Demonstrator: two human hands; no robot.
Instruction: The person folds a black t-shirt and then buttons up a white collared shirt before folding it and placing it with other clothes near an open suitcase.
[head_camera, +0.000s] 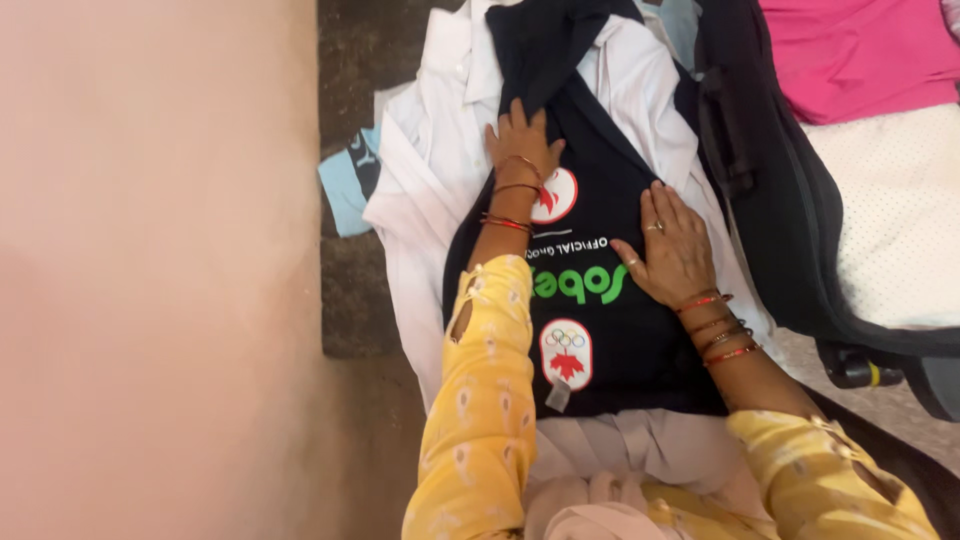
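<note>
Pressing flat with open palms, the left hand and right hand rest on a dark navy garment, grasping nothing. It lies over a white shirt, beside a black bag.

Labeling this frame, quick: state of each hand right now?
Left hand: open, flat on the dark shirt, holding nothing.
Right hand: open, flat on the same shirt, holding nothing.

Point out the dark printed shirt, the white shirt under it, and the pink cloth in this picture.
dark printed shirt (600, 340): head view, on its plain dark fabric right of the lower badge.
white shirt (425, 170): head view, on its left side.
pink cloth (850, 55): head view, on its middle, top right.
</note>
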